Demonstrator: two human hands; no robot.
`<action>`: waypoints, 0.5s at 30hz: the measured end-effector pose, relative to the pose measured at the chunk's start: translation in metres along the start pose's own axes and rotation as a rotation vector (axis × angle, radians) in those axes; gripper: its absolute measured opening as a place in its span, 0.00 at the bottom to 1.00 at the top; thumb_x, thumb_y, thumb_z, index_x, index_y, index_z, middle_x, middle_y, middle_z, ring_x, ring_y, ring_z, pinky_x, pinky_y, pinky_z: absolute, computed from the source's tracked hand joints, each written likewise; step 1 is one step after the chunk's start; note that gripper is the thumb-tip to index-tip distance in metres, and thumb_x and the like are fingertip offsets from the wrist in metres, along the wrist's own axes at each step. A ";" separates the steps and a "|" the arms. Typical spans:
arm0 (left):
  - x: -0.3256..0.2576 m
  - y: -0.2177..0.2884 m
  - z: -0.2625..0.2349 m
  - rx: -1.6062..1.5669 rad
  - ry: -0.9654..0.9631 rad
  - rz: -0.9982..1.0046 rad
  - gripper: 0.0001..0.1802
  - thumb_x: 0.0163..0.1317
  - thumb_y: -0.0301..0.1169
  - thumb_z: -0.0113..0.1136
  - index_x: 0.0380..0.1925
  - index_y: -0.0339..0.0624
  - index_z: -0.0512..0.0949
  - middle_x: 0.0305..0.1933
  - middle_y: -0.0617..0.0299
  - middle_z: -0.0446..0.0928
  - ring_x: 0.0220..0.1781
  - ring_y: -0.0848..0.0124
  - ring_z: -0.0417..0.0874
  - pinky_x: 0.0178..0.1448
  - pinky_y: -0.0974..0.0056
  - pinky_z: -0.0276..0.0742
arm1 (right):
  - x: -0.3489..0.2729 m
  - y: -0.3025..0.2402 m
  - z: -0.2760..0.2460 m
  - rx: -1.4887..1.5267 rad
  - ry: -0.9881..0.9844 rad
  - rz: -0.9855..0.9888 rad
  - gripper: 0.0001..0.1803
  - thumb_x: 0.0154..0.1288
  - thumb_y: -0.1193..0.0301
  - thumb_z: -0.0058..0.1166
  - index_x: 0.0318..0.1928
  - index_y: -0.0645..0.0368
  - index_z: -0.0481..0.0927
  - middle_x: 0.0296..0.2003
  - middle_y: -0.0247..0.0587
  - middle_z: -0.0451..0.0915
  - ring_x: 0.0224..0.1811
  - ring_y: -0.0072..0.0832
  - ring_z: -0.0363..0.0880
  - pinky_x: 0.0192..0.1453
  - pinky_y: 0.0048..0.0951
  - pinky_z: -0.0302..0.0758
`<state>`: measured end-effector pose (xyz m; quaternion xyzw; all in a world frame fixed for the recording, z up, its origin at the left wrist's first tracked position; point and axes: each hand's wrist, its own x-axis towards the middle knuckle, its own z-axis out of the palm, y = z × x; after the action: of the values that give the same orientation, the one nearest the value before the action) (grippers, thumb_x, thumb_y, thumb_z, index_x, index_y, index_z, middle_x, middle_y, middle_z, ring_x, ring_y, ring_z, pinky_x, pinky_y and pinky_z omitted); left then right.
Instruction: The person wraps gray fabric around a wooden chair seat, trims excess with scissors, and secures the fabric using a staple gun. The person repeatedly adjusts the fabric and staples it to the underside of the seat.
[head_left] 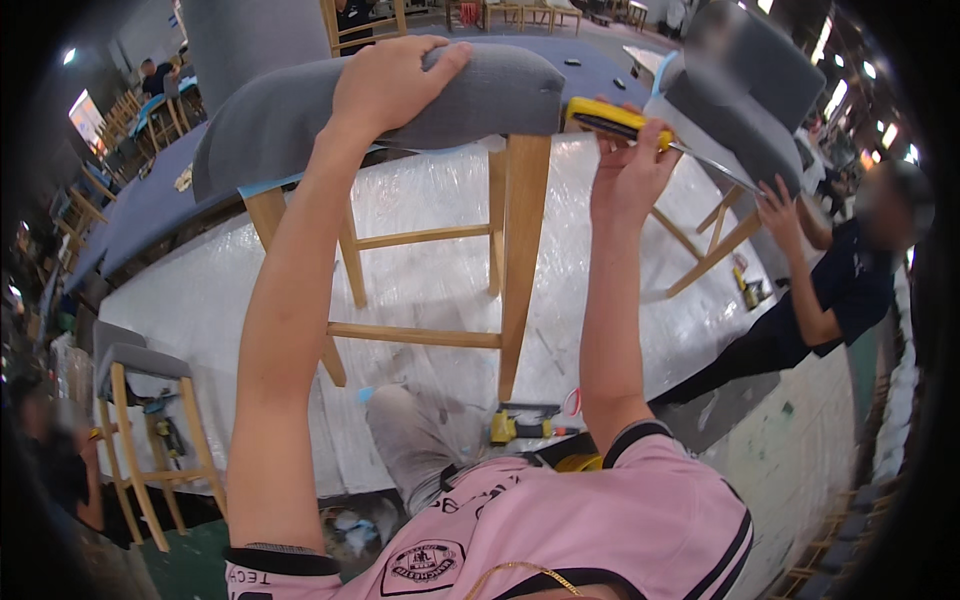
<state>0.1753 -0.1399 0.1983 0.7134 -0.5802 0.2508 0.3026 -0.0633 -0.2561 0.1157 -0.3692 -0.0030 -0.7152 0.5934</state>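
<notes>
In front of me stands a wooden chair with a grey upholstered seat (480,90) and light wooden legs (525,230). Across the top of the seat lies my left hand (390,88), fingers stretched out and thumb apart. My right hand (635,170), raised just right of the seat's front corner, is closed around a screwdriver (608,118) with a yellow and black handle. Its long thin metal shaft points right, toward a second grey chair. Light-blue material shows along the underside edge of the near seat.
A co-worker (840,270) on the right reaches to the second grey chair (730,110). Clear plastic film (420,200) covers the work surface, with a yellow power tool (515,428) near its front edge. Another person (60,450) is at the left beside a smaller-looking chair (150,365).
</notes>
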 end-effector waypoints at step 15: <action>-0.027 0.048 -0.022 -0.097 -0.017 0.053 0.24 0.72 0.52 0.58 0.55 0.49 0.86 0.55 0.51 0.86 0.59 0.52 0.86 0.65 0.55 0.76 | -0.097 -0.029 -0.079 0.052 0.058 0.347 0.15 0.81 0.60 0.50 0.45 0.60 0.74 0.29 0.40 0.81 0.38 0.30 0.85 0.51 0.35 0.83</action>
<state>0.1228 -0.1127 0.2010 0.6842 -0.6131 0.2242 0.3251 -0.1272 -0.2002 0.0186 -0.3281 0.0594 -0.6122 0.7169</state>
